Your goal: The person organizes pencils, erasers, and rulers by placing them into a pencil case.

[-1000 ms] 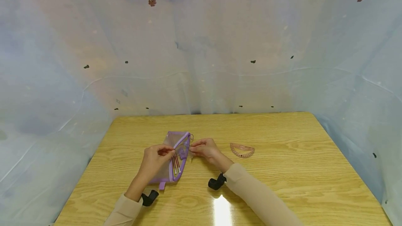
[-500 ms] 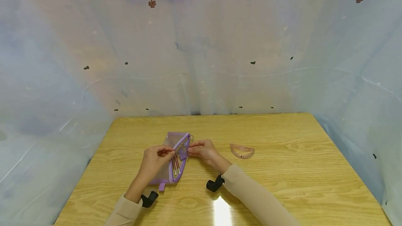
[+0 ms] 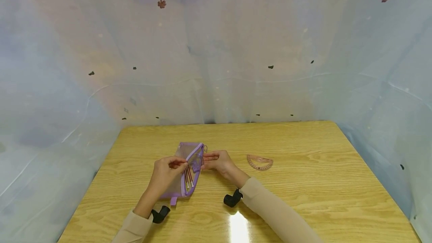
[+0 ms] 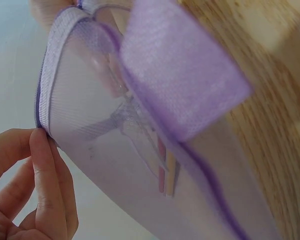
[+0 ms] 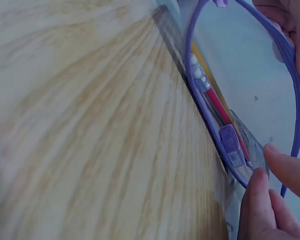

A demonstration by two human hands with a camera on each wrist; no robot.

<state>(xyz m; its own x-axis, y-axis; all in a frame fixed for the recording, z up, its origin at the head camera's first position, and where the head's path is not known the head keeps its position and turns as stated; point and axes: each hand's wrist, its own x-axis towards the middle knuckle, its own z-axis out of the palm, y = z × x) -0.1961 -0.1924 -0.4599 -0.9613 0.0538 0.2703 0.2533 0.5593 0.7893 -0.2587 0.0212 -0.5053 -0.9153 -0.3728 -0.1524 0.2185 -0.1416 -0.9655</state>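
A purple-edged mesh pencil pouch (image 3: 175, 188) lies on the table with its zip mouth spread open. My left hand (image 3: 167, 170) pinches the zip edge between thumb and fingertips, also seen in the left wrist view, where the fingers (image 4: 50, 180) lift the mesh. Inside the pouch are a red pencil (image 5: 217, 106), a yellow pencil (image 5: 204, 62), a small purple block (image 5: 231, 145) and a clear plastic piece with markings (image 5: 247, 132). My right hand (image 3: 221, 162) is at the pouch's right side, its thumb and fingers apart at the mouth beside the clear piece.
A pinkish see-through protractor (image 3: 260, 162) lies on the wooden table (image 3: 303, 198) to the right of the right hand. Black wrist mounts (image 3: 233, 198) sit under both wrists. A pale patterned curtain (image 3: 216, 48) hangs behind the table.
The right hand has moved slightly left with the clear plastic piece to the pouch mouth, and its fingers have spread apart. The left hand keeps its pinch on the zip edge.
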